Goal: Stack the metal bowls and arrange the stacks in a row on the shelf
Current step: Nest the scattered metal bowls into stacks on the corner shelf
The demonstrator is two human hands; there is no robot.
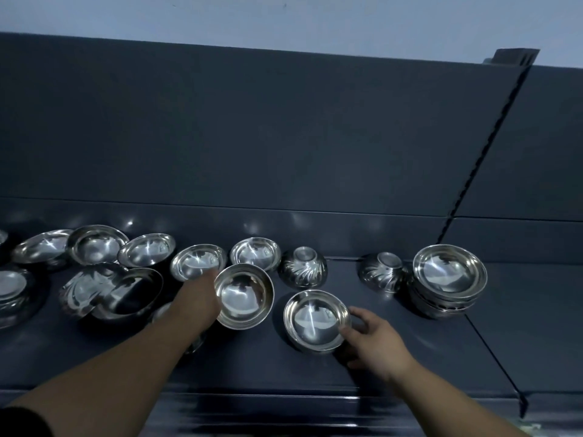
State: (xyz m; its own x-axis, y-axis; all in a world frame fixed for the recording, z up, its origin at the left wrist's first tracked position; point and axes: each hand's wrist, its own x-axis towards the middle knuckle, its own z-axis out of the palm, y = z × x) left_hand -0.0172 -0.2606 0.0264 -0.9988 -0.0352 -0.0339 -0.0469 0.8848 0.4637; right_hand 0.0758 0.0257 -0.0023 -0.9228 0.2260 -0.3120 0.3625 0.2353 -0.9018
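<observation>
dark shelf [394,357] with a dark back panel [284,127] behind it, slotted upright [492,143] at right. metal bowls scattered across the shelf. far right: finished stack of bowls [449,280], open side up. just left of it, touching or nearly so, an upside-down fluted bowl [383,272]. second upside-down bowl [303,268] near centre. left part: loose cluster of bowls [94,266], some tilted and leaning on each other, a few cut off at the frame edge. left hand [202,298] reaches in and holds a tilted bowl [244,296] by its rim, lifted a bit off the shelf; fingers hidden behind the bowl, grip looks closed on it. right hand [373,340] at the near right edge of an upright bowl [317,320] sitting on the shelf, fingers curled on its rim, grip closing on that bowl. the two bowls are just beside each other, not touching.
</observation>
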